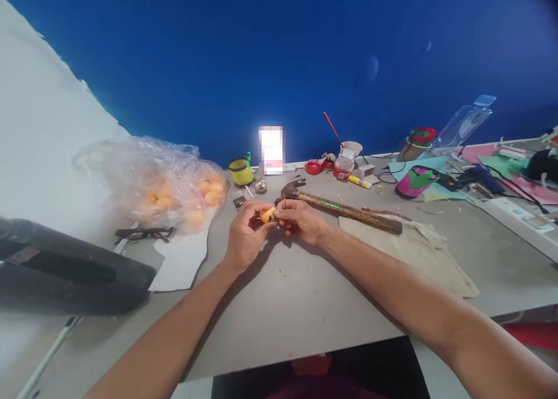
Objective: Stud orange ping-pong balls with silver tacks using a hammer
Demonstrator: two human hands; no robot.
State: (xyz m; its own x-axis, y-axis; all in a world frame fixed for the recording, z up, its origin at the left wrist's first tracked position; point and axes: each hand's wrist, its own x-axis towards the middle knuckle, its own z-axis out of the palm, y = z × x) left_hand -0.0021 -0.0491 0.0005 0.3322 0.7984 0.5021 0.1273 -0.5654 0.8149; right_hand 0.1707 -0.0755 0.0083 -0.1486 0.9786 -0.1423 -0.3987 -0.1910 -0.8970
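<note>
My left hand (247, 233) is closed around a small orange ball (266, 214), held between thumb and fingers above the grey table. Dark marks show on the ball's lower right side. Against that same side, my right hand (300, 220) is closed in a pinch; whatever its fingertips hold is hidden or too small to name. Just beyond my right hand lies a claw hammer (344, 209), its wooden handle pointing right. A small dark flat piece (239, 202) sits behind my left hand, near a shiny metallic round object (260, 186).
At left stand a clear plastic bag (174, 178) of orange balls, glasses (143, 234), white paper (181, 262) and a dark cylinder (74, 268). Behind are a yellow-green pouch (241, 171), a paper cup (350, 149) and a glue stick (360, 181). Beige cloth (418, 253) and a power strip (518, 218) lie right.
</note>
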